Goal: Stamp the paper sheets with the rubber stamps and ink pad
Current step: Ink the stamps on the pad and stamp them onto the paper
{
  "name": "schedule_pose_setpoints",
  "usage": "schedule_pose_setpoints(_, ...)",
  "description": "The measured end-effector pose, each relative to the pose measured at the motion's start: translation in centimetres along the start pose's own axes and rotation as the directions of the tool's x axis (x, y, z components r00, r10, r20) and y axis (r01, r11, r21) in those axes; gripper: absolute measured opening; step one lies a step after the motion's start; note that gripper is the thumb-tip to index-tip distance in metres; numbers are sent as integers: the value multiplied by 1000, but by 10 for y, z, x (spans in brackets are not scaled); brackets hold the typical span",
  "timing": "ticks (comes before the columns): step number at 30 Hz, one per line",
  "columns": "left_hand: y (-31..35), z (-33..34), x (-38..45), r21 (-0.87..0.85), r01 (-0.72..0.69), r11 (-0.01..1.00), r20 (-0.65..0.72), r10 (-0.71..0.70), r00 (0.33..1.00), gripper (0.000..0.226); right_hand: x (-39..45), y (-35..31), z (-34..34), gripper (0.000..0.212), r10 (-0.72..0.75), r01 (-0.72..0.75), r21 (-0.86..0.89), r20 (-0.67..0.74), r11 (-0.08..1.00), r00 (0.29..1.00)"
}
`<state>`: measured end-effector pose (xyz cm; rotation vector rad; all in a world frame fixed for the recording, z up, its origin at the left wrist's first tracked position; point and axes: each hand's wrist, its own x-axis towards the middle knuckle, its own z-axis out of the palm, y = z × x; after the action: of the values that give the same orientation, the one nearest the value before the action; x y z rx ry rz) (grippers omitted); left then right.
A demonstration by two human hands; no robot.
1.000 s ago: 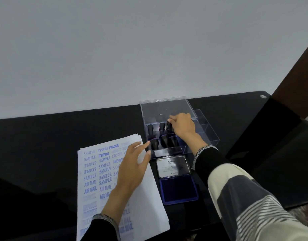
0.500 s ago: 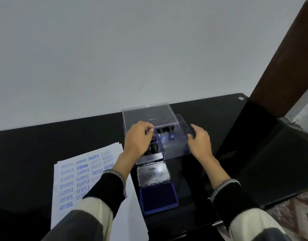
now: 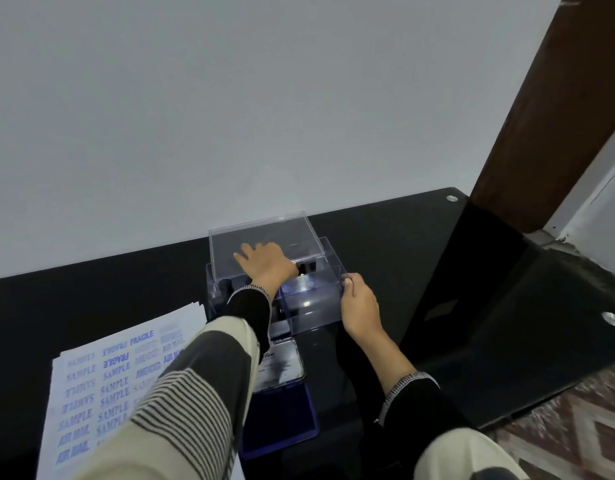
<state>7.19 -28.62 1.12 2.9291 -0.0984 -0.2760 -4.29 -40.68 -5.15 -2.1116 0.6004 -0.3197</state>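
Observation:
A clear plastic stamp box (image 3: pixel 313 313) stands at the back of the black table (image 3: pixel 420 278), with its clear lid (image 3: pixel 264 226) raised over it. Dark rubber stamps (image 3: pixel 306 267) show inside, mostly hidden. My left hand (image 3: pixel 264 263) lies on the lid's front edge, thumb spread left, fingers bent over the edge. My right hand (image 3: pixel 359 306) pinches the box's right wall. The open blue ink pad (image 3: pixel 282 419) with its metal lid (image 3: pixel 285 362) sits in front of the box. The stamped paper sheets (image 3: pixel 98 386) lie at the left, partly under my left sleeve.
A white wall rises right behind the table. A brown wooden door frame (image 3: pixel 541 116) stands at the right. The glass table's right corner carries metal fittings (image 3: pixel 612 319), and patterned floor (image 3: pixel 576 427) shows beyond its edge.
My left hand left the papers and went up onto the lid. My right hand came out from among the stamps and took the box's right wall. The view shifted right.

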Motion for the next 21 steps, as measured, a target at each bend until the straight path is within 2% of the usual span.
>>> schedule_pose_setpoints(2,-3,0,-1,-193,14,981,-90,-32,995,35,-2,-2,-1,30,7,-7,7,10,1000,1000)
schedule_pose_setpoints(3,-5,0,-3,-317,-24,948,-166,-30,986,32,-2,-3,-1,30,7,-7,6,14,1000,1000)
schedule_pose_setpoints(5,-13,-4,-14,-575,-183,797,-312,-7,950,26,-4,-5,-3,30,0,0,-8,14,1000,1000)
schedule_pose_setpoints(7,-23,-13,-35,-734,-282,618,-352,8,936,22,-7,-9,-6,30,5,-5,-6,17,1000,1000)
schedule_pose_setpoints(10,-43,-26,-68,-856,-293,426,-311,26,950,14,-13,-17,-12,30,28,-28,-8,2,1000,1000)
schedule_pose_setpoints(13,-69,-29,-94,-964,-196,182,-203,-20,979,13,-24,-26,-14,29,-70,60,-70,-138,996,988)
schedule_pose_setpoints(16,-91,-27,-119,-991,-103,-88,-94,-106,990,32,-49,-41,-6,23,-182,189,12,-204,982,962)
schedule_pose_setpoints(19,-108,-20,-141,-974,-63,-216,-47,-79,996,47,-80,-58,6,15,-202,240,167,-217,956,955)
schedule_pose_setpoints(21,-119,-11,-154,-969,-35,-245,-34,-9,999,48,-101,-66,15,12,-93,144,362,-155,921,983)
